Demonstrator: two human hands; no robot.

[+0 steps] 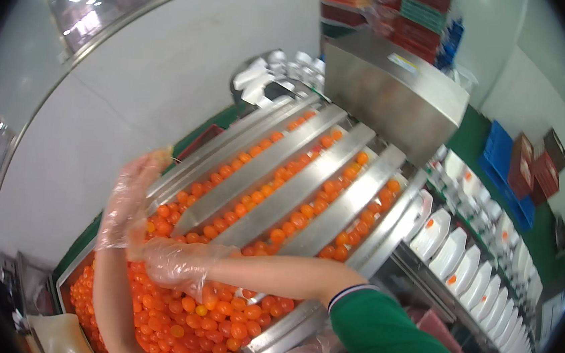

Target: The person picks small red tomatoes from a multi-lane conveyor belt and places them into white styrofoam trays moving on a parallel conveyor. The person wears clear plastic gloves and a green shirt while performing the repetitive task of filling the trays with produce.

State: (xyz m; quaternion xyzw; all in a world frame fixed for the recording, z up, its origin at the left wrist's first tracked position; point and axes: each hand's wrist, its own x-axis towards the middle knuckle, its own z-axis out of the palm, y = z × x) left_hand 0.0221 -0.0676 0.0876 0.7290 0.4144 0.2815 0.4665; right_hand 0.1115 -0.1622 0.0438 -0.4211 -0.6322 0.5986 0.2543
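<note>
My left hand (132, 188), in a clear plastic glove, is raised beside the left rail of a metal sorting table. Its fingers point toward the far side, and whether they hold anything is unclear. My right hand (169, 262), gloved the same way, reaches across a heap of small round orange-red fruits (209, 326) that look like cherry tomatoes. Its fingertips are at my left wrist, by the loose glove cuff, and their grip is hidden. Beyond my hands, metal dividers (291, 187) split the table into lanes, with fruits lying along them.
A stainless steel housing (396, 85) stands at the lanes' far end. White trays (463, 268) line the right side, a few with single fruits. Further off are stacked crates (417, 17) and a blue pallet (504, 171). A white wall (197, 58) rises at the left.
</note>
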